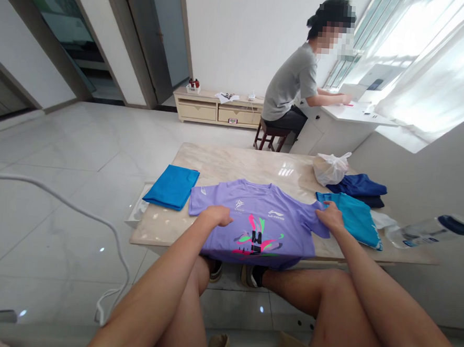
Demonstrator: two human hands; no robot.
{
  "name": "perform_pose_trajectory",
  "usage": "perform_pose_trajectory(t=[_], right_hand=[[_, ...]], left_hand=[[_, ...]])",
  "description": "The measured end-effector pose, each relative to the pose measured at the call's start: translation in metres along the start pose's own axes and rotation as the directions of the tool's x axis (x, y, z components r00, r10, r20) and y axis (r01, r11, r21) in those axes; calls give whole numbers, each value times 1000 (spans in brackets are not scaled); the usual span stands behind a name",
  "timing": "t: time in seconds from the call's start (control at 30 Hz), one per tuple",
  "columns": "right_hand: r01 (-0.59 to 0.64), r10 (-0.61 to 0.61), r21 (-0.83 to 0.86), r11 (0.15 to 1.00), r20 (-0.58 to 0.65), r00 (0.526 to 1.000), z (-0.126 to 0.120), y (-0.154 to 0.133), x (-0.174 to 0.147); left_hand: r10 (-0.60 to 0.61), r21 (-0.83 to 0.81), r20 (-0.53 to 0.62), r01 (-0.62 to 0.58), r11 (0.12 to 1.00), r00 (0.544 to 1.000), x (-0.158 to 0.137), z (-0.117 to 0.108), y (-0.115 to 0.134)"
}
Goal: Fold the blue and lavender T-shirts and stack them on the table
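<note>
A purple T-shirt [288, 219] with a colourful print lies spread on the marble-topped table [233, 160], its collar away from me and its lower part hanging over the near edge. My left hand [216, 215] is on the shirt's left chest area, fingers curled together on the cloth; the fingertips are partly hidden. At the right sleeve, my right hand [330, 217] pinches the fabric near the cuff. Left of the shirt lies a folded blue cloth [172, 187]. Just beyond my right hand is a folded teal garment [357, 218].
A white plastic bag [330, 169], dark blue clothing [359, 185] and a clear water bottle [420, 232] stand or lie at the table's right end. A person [292, 83] sits at a white desk by the window. A white cable [76, 211] loops at left.
</note>
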State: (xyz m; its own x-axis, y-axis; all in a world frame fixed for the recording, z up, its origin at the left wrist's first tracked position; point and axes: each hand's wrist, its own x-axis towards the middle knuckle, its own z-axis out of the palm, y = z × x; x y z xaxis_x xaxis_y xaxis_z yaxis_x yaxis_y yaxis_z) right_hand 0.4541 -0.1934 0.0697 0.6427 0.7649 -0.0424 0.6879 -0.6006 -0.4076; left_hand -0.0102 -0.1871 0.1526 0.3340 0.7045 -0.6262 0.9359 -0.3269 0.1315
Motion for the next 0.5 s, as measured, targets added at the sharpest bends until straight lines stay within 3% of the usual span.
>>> perform_pose_trajectory(t=[0.2,0.37,0.5], right_hand=[[170,-154,196,966,-94,984,-8,-26,-7],[100,-97,212,972,-24,995,-4,-39,-9],[290,-253,274,917,-163,954,-5,-41,-7]], left_hand=[[-2,-13,-2,2,1000,1000,-2,6,-19],[-6,-21,-13,5,1000,1000,0,9,-24],[2,-13,-21,-2,1000,1000,2,9,-20]])
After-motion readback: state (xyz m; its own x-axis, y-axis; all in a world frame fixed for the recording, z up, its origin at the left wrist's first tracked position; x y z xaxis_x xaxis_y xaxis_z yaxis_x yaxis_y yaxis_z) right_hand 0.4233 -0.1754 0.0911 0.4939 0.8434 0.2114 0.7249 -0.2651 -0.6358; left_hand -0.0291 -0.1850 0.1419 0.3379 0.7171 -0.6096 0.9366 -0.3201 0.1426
